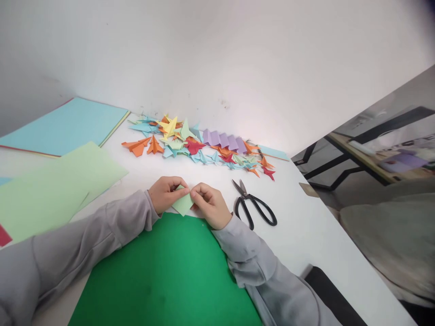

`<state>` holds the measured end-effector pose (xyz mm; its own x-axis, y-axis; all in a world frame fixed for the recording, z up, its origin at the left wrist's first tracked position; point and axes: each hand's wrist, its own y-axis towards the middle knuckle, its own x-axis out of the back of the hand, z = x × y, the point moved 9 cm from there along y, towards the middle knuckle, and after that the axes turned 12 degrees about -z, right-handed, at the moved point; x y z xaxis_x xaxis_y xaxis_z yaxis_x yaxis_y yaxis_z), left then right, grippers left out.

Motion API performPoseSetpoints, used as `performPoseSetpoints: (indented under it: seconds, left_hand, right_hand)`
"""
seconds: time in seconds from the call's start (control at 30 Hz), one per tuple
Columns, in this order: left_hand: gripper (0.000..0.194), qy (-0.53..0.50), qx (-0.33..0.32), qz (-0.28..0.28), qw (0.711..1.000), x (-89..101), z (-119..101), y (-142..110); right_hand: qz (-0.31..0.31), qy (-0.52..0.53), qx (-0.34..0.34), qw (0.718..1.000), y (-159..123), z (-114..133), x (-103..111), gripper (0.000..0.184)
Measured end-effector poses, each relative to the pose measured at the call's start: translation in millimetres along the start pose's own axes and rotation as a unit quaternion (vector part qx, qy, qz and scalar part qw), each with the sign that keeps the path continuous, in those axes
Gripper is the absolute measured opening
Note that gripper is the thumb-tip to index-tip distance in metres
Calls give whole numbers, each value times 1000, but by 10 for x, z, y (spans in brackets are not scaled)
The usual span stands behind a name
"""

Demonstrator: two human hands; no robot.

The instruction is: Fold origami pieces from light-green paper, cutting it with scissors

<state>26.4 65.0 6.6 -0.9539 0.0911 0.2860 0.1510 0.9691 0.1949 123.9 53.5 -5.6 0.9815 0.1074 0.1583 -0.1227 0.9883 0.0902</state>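
- Head view: light green paper piece point(183, 204), small and with an angular outline, up between the two hands at the far edge of a dark green sheet point(163, 271); its lowest corner points toward the wearer.
- Left hand point(169, 194): grip pinching the paper piece from its left side, thumb laid across the upper part, fingers curled behind.
- Right hand point(210, 203): grip pinching the paper piece at its upper right edge, thumb and forefinger together; fingertips of both hands nearly meet.
- Grey sleeves on both forearms; the right one crosses the dark green sheet's right edge.
- Scissors point(244, 195), black-handled, on the white tabletop point(316, 231) just right of the right hand; blades slightly apart, tips facing away.
- Beyond the hands, along the wall point(238, 68): a long heap of folded paper figures, many colours. Orange paper plane point(136, 146) at its left end, yellow figure point(170, 127) on top, lilac pleated paper point(224, 139) mid-heap, red figure point(268, 173) at the right end.
- Left side: light green sheets point(61, 190), overlapping; behind them, a stack of large sheets topped by light blue point(71, 127).
- Lower right: black object point(335, 294), partly behind the right sleeve, kind unclear.
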Motion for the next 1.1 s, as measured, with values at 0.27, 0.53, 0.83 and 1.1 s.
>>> performPoseSetpoints:
  seconds: [0.27,0.53,0.83,1.1]
  left_hand:
    - [22,-37,65,-1,997,-15,119,-3]
    - [24,-36,78,-45,995,91,128,19]
    - [24,-35,55,-52,997,92,106,24]
    - [21,-52,23,56,997,-98,-5,-38]
  right_hand:
    - [22,74,-52,996,43,-81,-43,13]
    - [41,166,-83,982,41,-177,-52,19]
    - [10,146,-56,988,52,-116,-13,20]
    - [-26,68,-20,997,39,-62,51,26]
